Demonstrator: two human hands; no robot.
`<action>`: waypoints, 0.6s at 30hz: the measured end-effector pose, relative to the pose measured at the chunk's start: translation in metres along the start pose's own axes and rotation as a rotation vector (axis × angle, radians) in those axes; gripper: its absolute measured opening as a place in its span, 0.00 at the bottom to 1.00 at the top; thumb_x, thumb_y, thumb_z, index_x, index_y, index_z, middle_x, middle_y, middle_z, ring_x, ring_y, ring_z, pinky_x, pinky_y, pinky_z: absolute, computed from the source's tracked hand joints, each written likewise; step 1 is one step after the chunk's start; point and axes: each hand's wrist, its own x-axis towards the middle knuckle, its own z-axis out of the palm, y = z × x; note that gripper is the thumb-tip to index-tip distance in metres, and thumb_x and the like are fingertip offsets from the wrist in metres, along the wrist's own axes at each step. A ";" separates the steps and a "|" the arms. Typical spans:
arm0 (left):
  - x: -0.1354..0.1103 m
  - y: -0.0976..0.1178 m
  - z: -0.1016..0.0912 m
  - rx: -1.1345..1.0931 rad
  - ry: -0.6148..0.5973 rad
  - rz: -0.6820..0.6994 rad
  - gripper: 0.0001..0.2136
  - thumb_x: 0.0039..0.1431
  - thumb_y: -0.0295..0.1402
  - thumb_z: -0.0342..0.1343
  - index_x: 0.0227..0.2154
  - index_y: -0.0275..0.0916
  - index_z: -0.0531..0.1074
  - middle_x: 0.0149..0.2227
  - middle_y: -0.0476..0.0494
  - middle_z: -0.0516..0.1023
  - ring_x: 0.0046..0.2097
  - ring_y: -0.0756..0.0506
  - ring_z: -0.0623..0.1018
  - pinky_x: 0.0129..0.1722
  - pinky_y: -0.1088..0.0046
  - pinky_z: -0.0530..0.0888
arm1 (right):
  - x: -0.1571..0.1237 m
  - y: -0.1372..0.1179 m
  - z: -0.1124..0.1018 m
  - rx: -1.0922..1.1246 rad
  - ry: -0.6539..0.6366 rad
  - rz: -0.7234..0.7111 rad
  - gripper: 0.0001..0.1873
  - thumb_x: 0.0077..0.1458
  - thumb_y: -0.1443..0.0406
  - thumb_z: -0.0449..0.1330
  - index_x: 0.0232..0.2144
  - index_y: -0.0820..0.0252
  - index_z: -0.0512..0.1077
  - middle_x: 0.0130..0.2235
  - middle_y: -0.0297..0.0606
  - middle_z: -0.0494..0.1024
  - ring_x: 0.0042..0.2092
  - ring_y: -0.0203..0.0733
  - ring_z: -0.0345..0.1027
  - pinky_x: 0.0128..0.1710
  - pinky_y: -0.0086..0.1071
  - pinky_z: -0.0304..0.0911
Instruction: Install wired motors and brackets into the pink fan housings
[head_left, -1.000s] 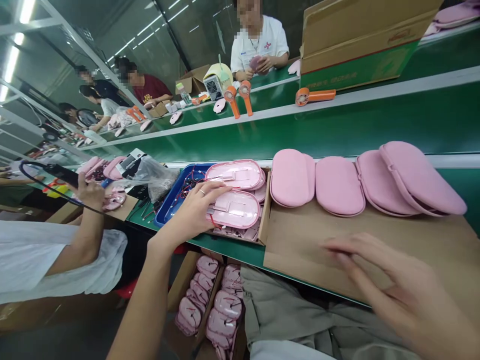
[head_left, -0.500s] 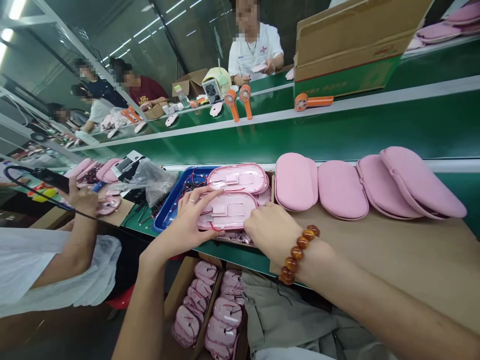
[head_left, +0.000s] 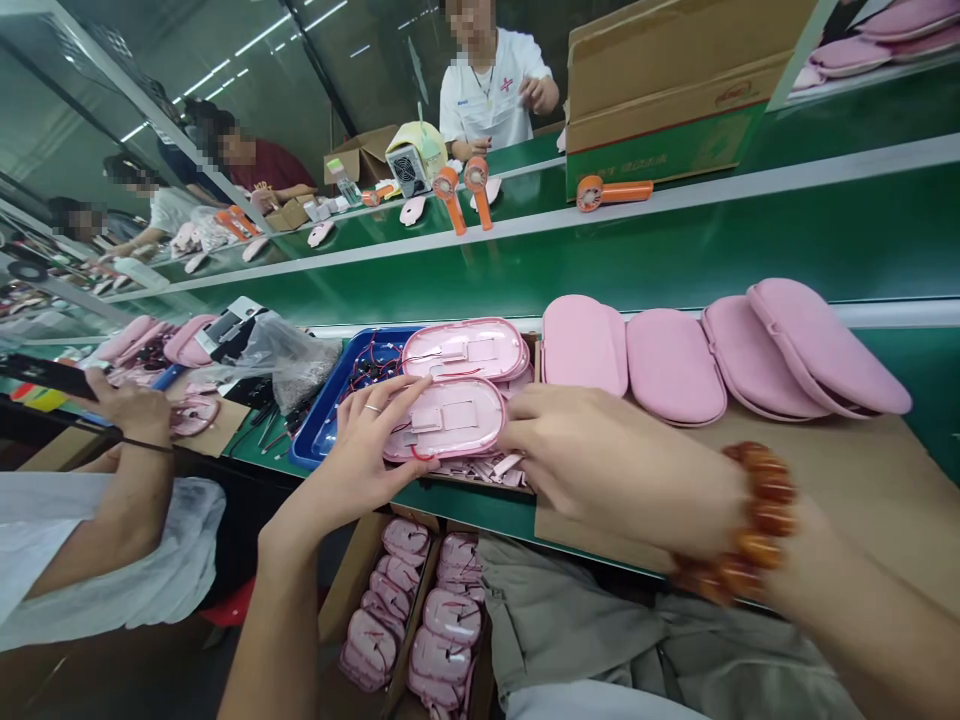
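Note:
My left hand grips the left end of a pink oval plastic shell, with the thumb at the near edge and the fingers over the far side. Its open inside faces up, showing a raised rectangular part, a slot and a red wire. At the shell's right end is my right hand, its fingers bent together; what they hold, if anything, is hidden. A similar shell lies just behind, on more pink pieces. Beneath the held shell, a box holds small pink strips.
A blue tray with wired parts is on the left. Pink rounded cases stand along the right on cardboard. Boxes of pink shells sit below the bench edge. Left, a co-worker's hand holds a black tool.
My right hand has come nearer the camera and slightly right, its wrist swinging outward. My left hand keeps its grip on the shell. The view has shifted a little.

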 end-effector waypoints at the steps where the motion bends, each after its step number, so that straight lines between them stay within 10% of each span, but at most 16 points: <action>1: 0.000 0.001 0.002 -0.005 -0.007 0.005 0.38 0.67 0.44 0.66 0.76 0.52 0.58 0.74 0.37 0.64 0.72 0.29 0.63 0.73 0.39 0.59 | -0.014 0.003 -0.004 0.020 0.068 -0.006 0.10 0.61 0.74 0.62 0.40 0.58 0.81 0.40 0.37 0.79 0.40 0.39 0.73 0.35 0.32 0.67; 7: 0.002 0.013 0.009 0.010 -0.019 0.092 0.35 0.72 0.39 0.60 0.77 0.52 0.55 0.79 0.38 0.55 0.76 0.29 0.57 0.75 0.36 0.52 | -0.123 0.026 0.020 0.059 0.561 0.316 0.07 0.72 0.61 0.61 0.43 0.54 0.78 0.43 0.32 0.81 0.43 0.34 0.76 0.40 0.28 0.71; 11: 0.007 0.048 0.003 -0.042 0.002 0.176 0.36 0.73 0.44 0.58 0.78 0.54 0.49 0.80 0.39 0.52 0.78 0.30 0.54 0.76 0.36 0.50 | -0.183 0.036 0.047 0.008 0.596 0.633 0.17 0.73 0.48 0.58 0.44 0.52 0.78 0.43 0.31 0.82 0.37 0.37 0.76 0.34 0.34 0.69; 18: 0.072 0.161 0.045 -0.047 0.042 0.043 0.32 0.74 0.39 0.54 0.76 0.38 0.54 0.76 0.32 0.64 0.74 0.30 0.65 0.73 0.44 0.65 | -0.212 0.048 0.056 -0.274 0.572 0.675 0.21 0.76 0.51 0.52 0.44 0.58 0.78 0.48 0.44 0.76 0.46 0.48 0.73 0.47 0.42 0.67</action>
